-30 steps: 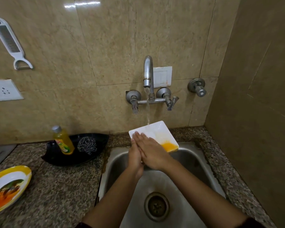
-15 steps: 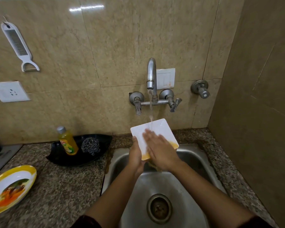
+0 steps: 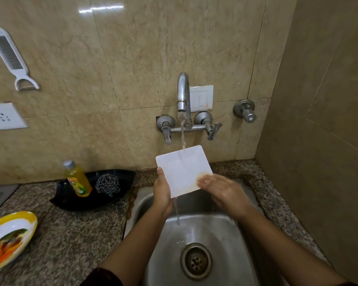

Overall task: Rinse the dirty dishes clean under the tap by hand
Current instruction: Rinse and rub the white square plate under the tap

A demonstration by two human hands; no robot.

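Below the steel tap (image 3: 183, 89) my left hand (image 3: 162, 195) grips the square white plate (image 3: 182, 170) by its edge, probably slippery; my right hand (image 3: 221, 190) rubs it flat-fingered.

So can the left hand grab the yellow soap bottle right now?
Probably not yet. The left hand grips the white plate under the tap. The soap bottle stands close by in the black tray with nothing between, so once freed it likely could.
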